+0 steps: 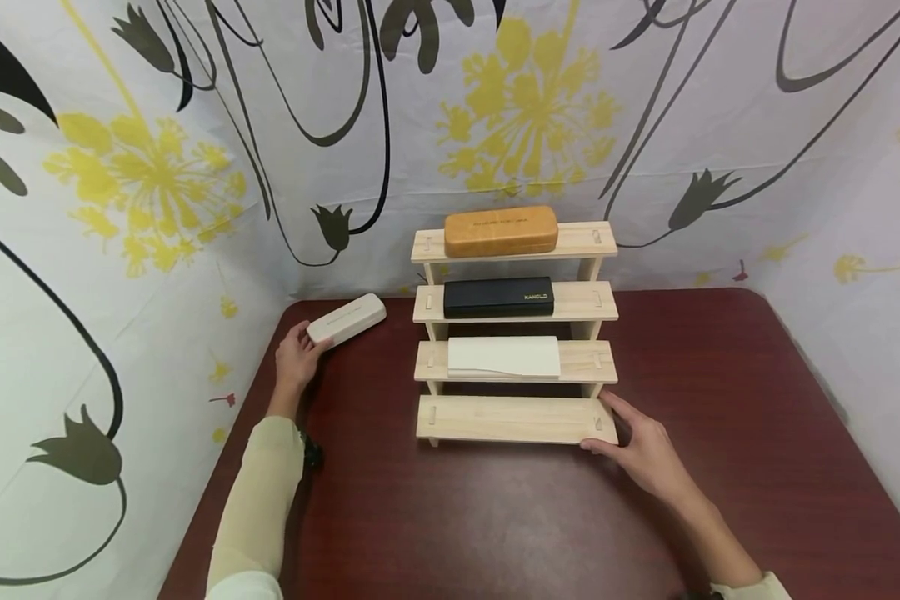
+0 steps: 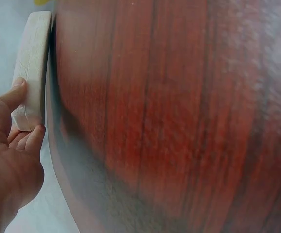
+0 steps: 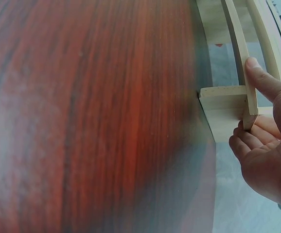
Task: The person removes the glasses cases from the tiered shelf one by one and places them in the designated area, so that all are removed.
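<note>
At the back left of the table, my left hand (image 1: 297,360) grips the near end of an off-white glasses case (image 1: 348,319). In the left wrist view the thumb lies on one side of that case (image 2: 32,68) and the fingertips on its end. My right hand (image 1: 648,454) holds the right end of the lowest step of a four-step wooden display stand (image 1: 506,419), thumb at the front edge. On the stand's upper steps lie a tan glasses case (image 1: 501,233), a black glasses case (image 1: 495,300) and, below them, a white glasses case (image 1: 504,357).
The dark red wooden table (image 1: 510,517) runs back to a patterned cloth wall (image 1: 435,150) with flowers and stems, which also rises on both sides. The stand is near the back middle, to the right of the off-white case.
</note>
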`<state>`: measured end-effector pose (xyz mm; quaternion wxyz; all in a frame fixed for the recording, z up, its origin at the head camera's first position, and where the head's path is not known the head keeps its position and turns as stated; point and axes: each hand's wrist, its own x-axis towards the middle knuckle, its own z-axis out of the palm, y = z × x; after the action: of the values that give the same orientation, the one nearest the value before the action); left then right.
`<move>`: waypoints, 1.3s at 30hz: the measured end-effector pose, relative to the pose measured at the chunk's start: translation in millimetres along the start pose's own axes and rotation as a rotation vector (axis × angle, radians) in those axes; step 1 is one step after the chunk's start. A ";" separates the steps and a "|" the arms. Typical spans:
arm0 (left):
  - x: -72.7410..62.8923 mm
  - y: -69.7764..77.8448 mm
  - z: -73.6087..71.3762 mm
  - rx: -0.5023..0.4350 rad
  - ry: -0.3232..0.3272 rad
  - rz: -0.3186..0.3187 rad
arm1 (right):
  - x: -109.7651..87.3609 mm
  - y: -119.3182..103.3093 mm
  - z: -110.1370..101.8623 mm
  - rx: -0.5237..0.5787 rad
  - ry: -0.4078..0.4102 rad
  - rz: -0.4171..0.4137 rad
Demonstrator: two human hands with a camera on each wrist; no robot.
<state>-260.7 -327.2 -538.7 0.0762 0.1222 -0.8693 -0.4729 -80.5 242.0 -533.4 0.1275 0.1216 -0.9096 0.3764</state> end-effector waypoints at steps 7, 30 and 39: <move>4.5 2.2 1.8 0.026 -0.034 -0.038 | -0.1 -0.9 0.7 -0.011 -0.013 0.015; 10.8 7.2 3.3 0.152 -0.063 -0.055 | -1.9 0.0 1.7 -0.005 -0.018 0.029; 9.2 10.6 -0.6 0.231 -0.057 -0.047 | -1.7 0.4 1.5 -0.002 -0.019 0.026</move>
<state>-270.9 -324.8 -529.2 0.0260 0.1370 -0.9167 -0.3745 -79.2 241.4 -535.3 0.1141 0.1134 -0.9127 0.3758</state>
